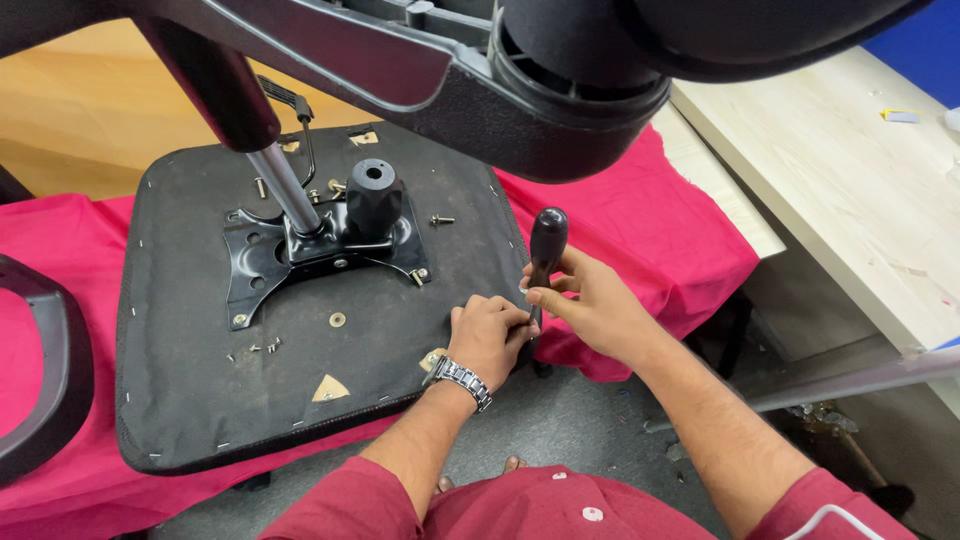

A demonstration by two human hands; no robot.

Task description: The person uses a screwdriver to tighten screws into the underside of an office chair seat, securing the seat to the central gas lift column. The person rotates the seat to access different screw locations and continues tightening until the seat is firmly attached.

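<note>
The right hand grasps the black handle of a screwdriver, which stands nearly upright at the seat's edge. At its 9 o'clock, touching it, the left hand is clenched around the tool's lower shaft, a metal wristwatch on its wrist. The upturned black seat base spreads toward 10 o'clock, bearing a black metal mechanism plate and loose screws. Red cloth lies beneath.

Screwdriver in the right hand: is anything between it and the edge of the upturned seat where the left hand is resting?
Nothing visible. The right hand holds the screwdriver upright by its dark handle, right beside the left hand, which rests at the near right edge of the seat underside. The tip is hidden behind the hands.
</note>
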